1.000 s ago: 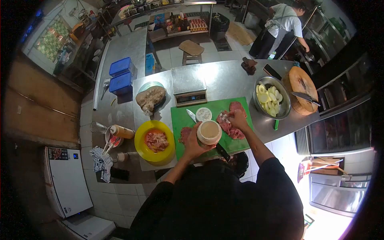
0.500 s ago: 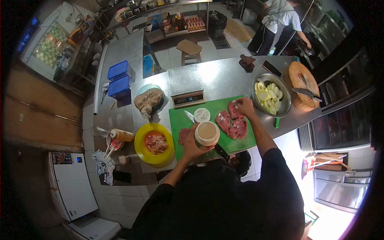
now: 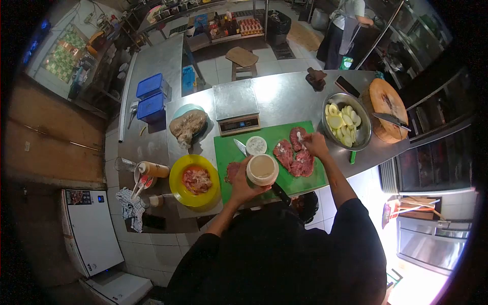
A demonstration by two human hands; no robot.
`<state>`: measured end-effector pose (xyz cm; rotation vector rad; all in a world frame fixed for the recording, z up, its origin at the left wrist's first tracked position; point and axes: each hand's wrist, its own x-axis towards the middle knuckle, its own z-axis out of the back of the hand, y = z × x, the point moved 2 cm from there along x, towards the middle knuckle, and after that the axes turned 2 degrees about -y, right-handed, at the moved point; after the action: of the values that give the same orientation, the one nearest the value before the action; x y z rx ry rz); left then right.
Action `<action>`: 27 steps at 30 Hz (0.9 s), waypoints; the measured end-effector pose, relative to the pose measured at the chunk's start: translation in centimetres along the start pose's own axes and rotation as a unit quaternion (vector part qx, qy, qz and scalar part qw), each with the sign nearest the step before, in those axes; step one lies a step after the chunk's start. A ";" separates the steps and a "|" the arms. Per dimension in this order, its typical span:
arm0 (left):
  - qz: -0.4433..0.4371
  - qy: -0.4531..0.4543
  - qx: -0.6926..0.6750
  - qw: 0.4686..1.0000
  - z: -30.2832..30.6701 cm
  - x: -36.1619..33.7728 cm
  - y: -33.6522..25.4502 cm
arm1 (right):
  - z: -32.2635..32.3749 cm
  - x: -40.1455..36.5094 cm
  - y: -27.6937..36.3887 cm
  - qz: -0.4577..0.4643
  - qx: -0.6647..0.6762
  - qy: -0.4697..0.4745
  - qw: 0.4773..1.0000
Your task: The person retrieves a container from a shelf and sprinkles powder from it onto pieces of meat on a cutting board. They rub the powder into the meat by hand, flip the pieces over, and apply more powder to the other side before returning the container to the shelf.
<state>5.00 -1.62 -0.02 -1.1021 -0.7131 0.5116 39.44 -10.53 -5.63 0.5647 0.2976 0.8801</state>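
Observation:
My left hand (image 3: 245,187) is wrapped round an open white jar (image 3: 263,170) of pale powder, above the green cutting board (image 3: 223,147). My right hand (image 3: 316,145) is at the right side of the board, fingers pinched over the slices of red meat (image 3: 301,162); something small and white shows at the fingertips, too small to name. White bits lie on the meat. Behind the jar is a round white lid (image 3: 256,146), beside a knife blade (image 3: 240,146). Another piece of meat (image 3: 232,172) is partly hidden by my left hand.
A steel bowl of pale slices (image 3: 362,137) and a round wooden block with a knife (image 3: 389,101) stand right. A scale (image 3: 236,101), a bagged lump (image 3: 188,127) and a yellow bowl of meat (image 3: 178,190) are left. A person (image 3: 343,30) stands at the back right.
My right hand has moved slightly down and toward me over the meat. My left hand still holds the jar. The person at the back has shifted and now stands more upright.

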 end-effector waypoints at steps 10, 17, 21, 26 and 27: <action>0.005 0.002 0.010 1.000 0.0 -0.1 0.2 | 1.0 -3.7 -0.4 -0.062 0.086 0.123 0.987; 0.018 -0.006 0.027 0.999 0.0 -0.1 -0.4 | 0.6 -6.9 -1.0 -0.016 0.024 -0.010 1.000; 0.018 0.006 0.075 0.997 0.3 0.0 -0.7 | -0.3 -8.1 1.1 -0.060 0.142 0.005 0.988; 0.023 0.001 0.022 0.999 0.2 -0.1 -0.2 | -0.8 -9.5 0.7 0.007 0.106 0.034 0.994; 0.025 0.000 0.025 0.999 0.3 -0.2 -0.2 | 0.2 -9.4 0.7 0.011 0.030 0.040 0.999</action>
<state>4.71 -1.65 0.17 -1.0758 -0.6701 0.5685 33.36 -17.65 -4.91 0.5900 0.3910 0.9182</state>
